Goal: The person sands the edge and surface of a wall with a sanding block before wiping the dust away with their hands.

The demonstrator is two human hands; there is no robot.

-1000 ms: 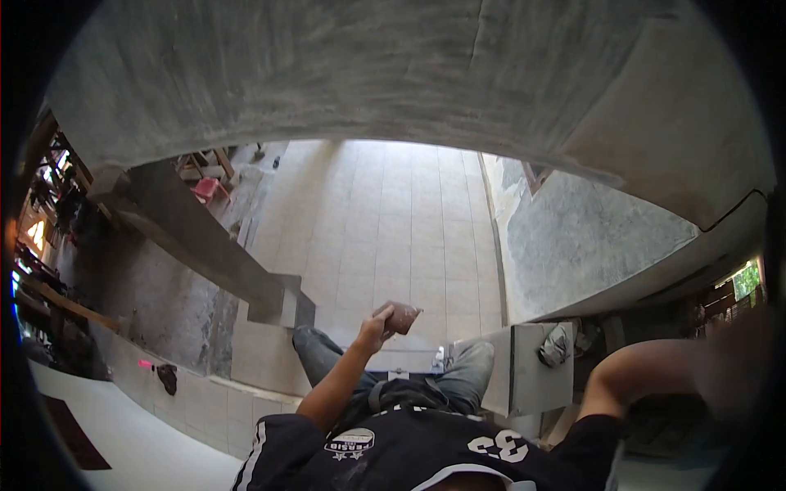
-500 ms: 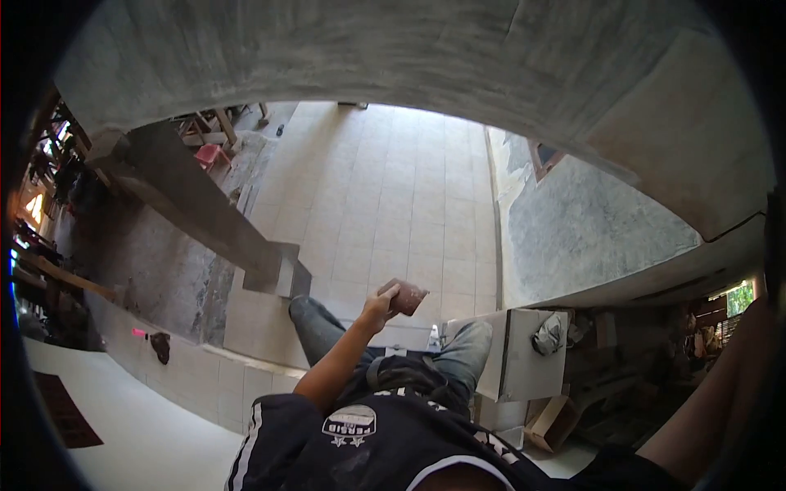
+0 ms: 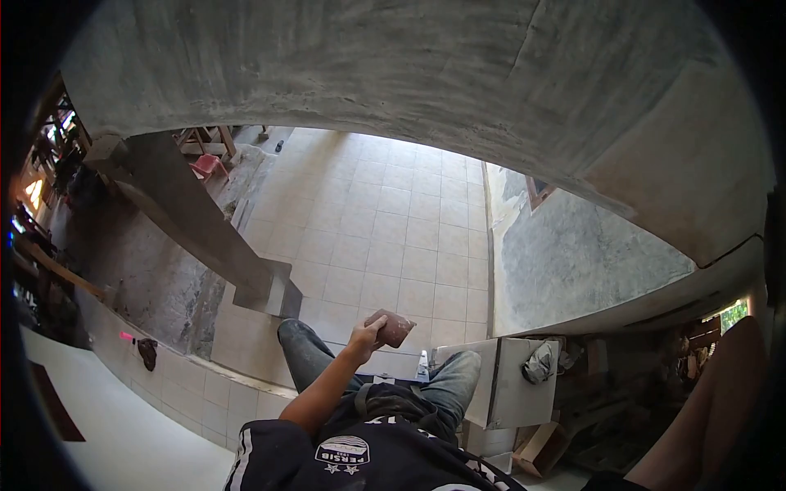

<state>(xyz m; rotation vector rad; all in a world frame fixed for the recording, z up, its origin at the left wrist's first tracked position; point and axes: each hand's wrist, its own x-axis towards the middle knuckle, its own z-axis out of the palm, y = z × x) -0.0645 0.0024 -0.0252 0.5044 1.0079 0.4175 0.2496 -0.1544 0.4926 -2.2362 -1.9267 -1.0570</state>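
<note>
My left hand is closed around a reddish-brown curled piece, possibly sandpaper, with pale specks on it. It is held above my lap, over the tiled floor. At the right edge my bent right arm is raised, and its hand lies outside the view. Overhead and in front stretches a grey plastered surface with streaky marks and a thin crack line.
A grey beam runs down on the left. Below are pale floor tiles and a red chair. At the lower right stand a white box-like unit with a crumpled bag and an open carton.
The view has shifted, so the floor and beam sit lower in it. My left hand still holds the brown piece, now slightly lower and further left in view.
</note>
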